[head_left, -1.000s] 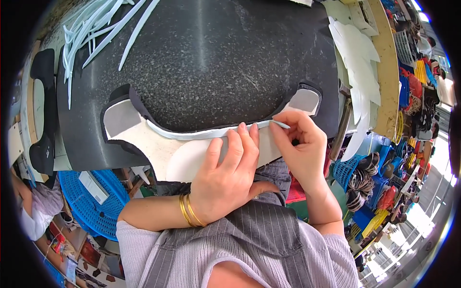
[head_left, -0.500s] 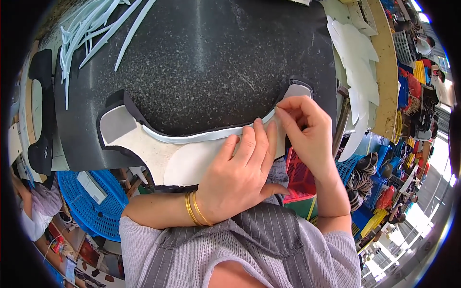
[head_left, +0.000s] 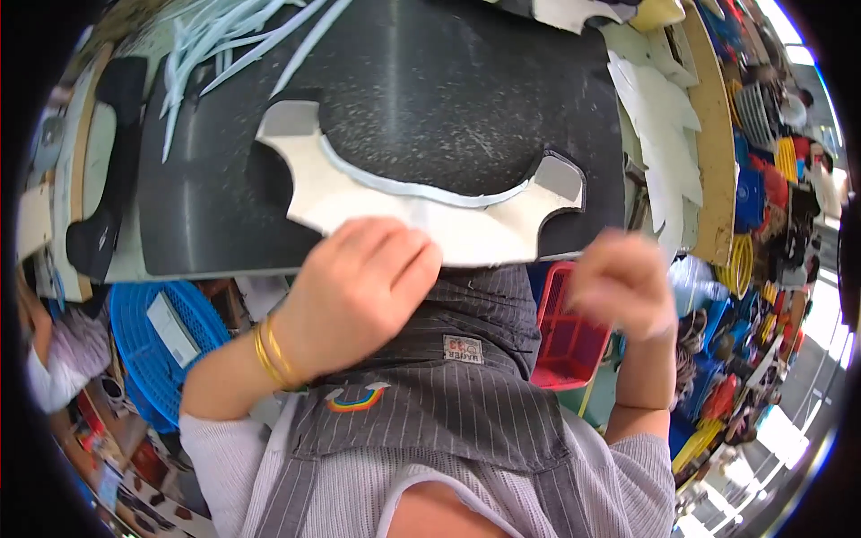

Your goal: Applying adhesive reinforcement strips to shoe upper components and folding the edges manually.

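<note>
A curved cream shoe-upper piece (head_left: 386, 202) with grey end patches and dark edging lies on the black work mat, its left end raised at a slant. Along its concave upper edge runs a pale blue strip (head_left: 421, 193). My left hand (head_left: 363, 282) is closed at the near edge of the piece, fingers pressed together over it, the tips hidden. To the right of the piece, away from it, is my right hand (head_left: 623, 287), blurred by motion, its fingers curled and whatever is in them unreadable.
Loose pale blue strips (head_left: 224, 40) lie at the far left of the mat (head_left: 395, 99). A black curved piece (head_left: 112, 170) lies on the left, white sheets (head_left: 655, 134) on the right. Blue (head_left: 148, 359) and red baskets (head_left: 569, 345) stand below the table edge. Another person (head_left: 67, 350) sits at left.
The upper piece has shifted and tilted, its left end moving up and right. My left hand has slid left to its near edge. My right hand has left the strip, moving right and nearer.
</note>
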`<action>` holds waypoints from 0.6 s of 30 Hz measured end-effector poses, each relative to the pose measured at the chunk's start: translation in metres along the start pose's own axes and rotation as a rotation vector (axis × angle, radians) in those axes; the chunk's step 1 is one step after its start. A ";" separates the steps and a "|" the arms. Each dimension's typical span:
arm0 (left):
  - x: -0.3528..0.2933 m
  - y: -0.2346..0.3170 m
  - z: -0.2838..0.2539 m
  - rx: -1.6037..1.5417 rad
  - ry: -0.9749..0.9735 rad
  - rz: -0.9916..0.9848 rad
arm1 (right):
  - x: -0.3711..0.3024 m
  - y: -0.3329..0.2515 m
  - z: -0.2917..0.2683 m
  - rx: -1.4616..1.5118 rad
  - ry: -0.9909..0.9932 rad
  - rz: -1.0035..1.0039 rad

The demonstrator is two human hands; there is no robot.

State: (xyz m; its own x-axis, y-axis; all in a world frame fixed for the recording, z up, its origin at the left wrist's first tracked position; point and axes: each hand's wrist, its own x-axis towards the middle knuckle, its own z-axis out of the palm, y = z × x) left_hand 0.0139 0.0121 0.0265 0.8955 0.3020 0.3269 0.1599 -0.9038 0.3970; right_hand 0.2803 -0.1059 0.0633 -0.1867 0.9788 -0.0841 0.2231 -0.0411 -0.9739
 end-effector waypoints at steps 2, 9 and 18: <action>0.007 -0.010 -0.015 0.008 0.175 0.003 | 0.018 -0.005 0.037 0.049 -0.393 -0.023; -0.029 0.004 -0.025 0.464 0.172 0.450 | 0.116 0.026 0.010 1.496 -0.622 0.402; -0.036 -0.003 -0.005 0.263 0.078 0.149 | 0.129 -0.008 0.072 -1.194 -0.401 -0.179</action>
State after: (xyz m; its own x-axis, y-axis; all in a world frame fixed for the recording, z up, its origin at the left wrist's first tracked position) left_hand -0.0204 0.0052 0.0183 0.8843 0.1734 0.4335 0.1401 -0.9842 0.1078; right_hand 0.1854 0.0062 0.0456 -0.5323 0.8141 -0.2324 0.8452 0.4950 -0.2017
